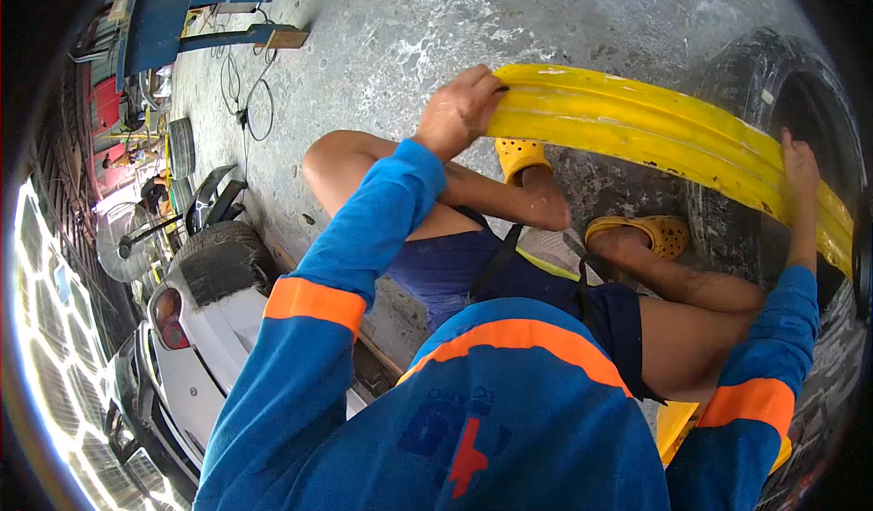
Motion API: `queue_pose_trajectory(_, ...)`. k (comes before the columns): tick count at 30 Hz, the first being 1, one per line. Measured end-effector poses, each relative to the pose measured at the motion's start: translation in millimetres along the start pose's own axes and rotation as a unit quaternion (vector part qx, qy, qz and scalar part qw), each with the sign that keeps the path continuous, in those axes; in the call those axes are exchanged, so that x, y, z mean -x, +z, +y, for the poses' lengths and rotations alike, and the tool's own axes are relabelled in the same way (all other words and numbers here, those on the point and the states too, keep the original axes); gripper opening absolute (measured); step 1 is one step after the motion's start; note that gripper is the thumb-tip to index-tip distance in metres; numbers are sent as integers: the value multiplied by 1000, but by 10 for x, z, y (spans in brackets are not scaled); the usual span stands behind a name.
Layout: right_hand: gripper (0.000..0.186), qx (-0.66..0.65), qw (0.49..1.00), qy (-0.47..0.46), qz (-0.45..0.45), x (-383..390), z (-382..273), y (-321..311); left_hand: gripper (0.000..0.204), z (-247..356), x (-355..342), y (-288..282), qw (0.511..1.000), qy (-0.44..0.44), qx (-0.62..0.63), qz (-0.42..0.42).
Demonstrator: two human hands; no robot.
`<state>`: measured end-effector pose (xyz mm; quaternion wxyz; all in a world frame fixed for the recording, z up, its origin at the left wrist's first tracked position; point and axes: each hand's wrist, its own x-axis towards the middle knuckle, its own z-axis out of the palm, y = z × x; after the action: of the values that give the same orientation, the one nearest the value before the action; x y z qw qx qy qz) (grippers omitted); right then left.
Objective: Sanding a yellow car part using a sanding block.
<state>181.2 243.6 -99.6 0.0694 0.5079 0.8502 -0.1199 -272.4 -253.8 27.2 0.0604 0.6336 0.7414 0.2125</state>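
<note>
A long, curved yellow panel with lengthwise ridges and scuffed, chipped edges stretches across in front of me. My left hand is closed around its left end, fingers hooked over the edge. Farther right, my right hand grips the panel near its other end, which bends down toward the right rim of the picture. The panel's right part passes in front of a large black tyre. Below it are my bent legs and my feet in yellow clogs.
A white car with a red tail light stands at the left. Beyond it are a fan, a loose tyre and black cables on the stained concrete floor. A blue metal frame stands at the upper left.
</note>
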Motion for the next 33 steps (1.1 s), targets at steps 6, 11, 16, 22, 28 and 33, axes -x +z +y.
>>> queue_pose_trajectory(6,71,4,1000,8,-7,9,11,18,9,5,58,-48,999,-28,0,-18)
queue_pose_trajectory(11,68,-30,999,-28,29,42,91,78,8,40,138,-254,986,-157,-49,-2)
queue_pose_trajectory(16,69,-7,1000,5,18,1,98,86,5,-15,225,-230,996,-91,1,15)
queue_pose_trajectory(22,69,-19,999,22,28,96,-5,27,15,-166,259,7,992,-118,52,-18)
queue_pose_trajectory(28,70,-22,999,-8,26,106,19,2,16,-162,191,-33,998,-22,56,-15)
queue_pose_trajectory(33,69,-8,1000,-4,15,-18,98,73,15,-53,117,16,997,-11,68,-44)
